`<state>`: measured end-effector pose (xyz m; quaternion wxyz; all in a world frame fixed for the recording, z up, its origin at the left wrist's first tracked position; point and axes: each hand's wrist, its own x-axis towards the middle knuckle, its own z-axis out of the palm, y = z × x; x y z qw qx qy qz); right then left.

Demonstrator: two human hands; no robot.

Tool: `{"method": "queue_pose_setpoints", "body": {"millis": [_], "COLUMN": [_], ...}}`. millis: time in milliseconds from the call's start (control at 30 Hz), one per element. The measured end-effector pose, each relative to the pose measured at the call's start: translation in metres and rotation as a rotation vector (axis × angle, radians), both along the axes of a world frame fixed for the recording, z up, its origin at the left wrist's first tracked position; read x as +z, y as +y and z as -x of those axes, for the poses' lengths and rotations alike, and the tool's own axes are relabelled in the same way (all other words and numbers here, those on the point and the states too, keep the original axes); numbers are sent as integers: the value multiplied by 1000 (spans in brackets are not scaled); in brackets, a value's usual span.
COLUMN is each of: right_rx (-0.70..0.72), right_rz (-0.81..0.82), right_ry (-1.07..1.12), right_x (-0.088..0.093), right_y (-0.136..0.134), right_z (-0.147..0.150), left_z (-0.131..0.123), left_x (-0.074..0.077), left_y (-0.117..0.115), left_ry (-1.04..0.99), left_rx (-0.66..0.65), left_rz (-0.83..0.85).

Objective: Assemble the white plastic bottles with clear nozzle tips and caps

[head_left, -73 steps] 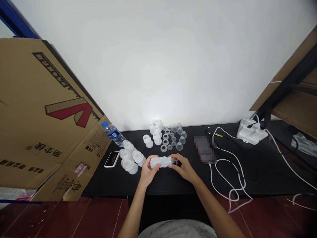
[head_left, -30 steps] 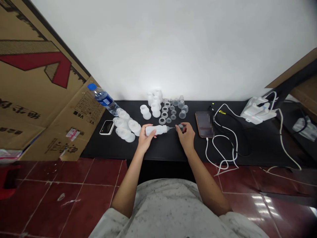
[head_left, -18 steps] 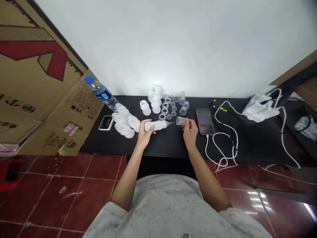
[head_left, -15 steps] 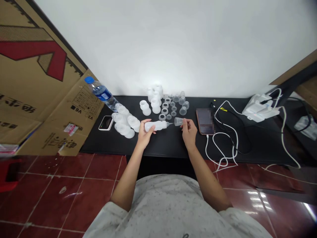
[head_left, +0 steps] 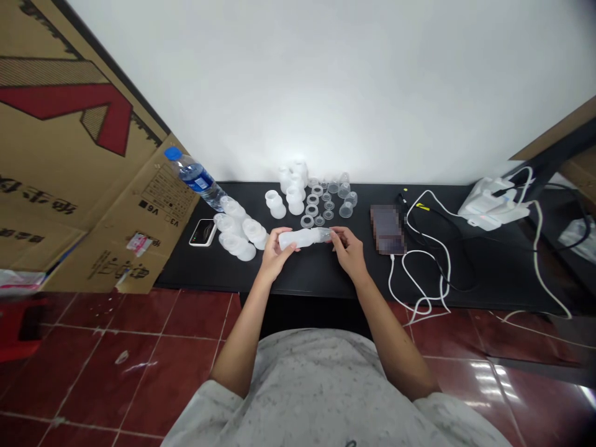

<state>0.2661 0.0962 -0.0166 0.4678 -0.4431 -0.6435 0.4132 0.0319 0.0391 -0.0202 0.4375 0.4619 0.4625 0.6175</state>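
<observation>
I hold a small white squeeze bottle (head_left: 302,238) sideways over the black table (head_left: 488,279). My left hand (head_left: 274,251) is wrapped round its body. My right hand (head_left: 347,248) pinches a clear cap (head_left: 326,234) sitting on the bottle's nozzle end. Behind the bottle lie several clear caps and rings (head_left: 326,198) and white bottle bodies (head_left: 286,195). More white bottles (head_left: 237,233) lie in a heap to the left of my left hand.
A water bottle (head_left: 195,177) leans by a large cardboard box (head_left: 69,155) at the left. A small white device (head_left: 203,232) lies by the heap. A phone (head_left: 386,230), white cables (head_left: 419,273) and a power strip (head_left: 488,205) lie to the right. Red floor tiles show below.
My right hand picked up a clear cap from the table and brought it left onto the bottle's nozzle. My left hand kept hold of the bottle throughout.
</observation>
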Motion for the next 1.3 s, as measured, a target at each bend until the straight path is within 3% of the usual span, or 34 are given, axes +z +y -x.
{"method": "queue_pose_setpoints", "body": {"millis": [433,867,1033,1300], "right_rx": [-21,-29,1,-67], "right_rz": [38,54,7,-121], "right_ry": [59,130,98,-20], "right_x": [2,-2,-3,5], "right_y": [0,1,2,3], "right_z": [0,1,-2,-8], "left_z": [4,0,-1,-1], "left_x": [-5,4,8,12], "left_y": [1,-2,-5,-6], "left_ry": [-92,-32,55,70], "left_rx": [-54,-65,-106,-150], "left_rz": [-24,-8,-5,27]}}
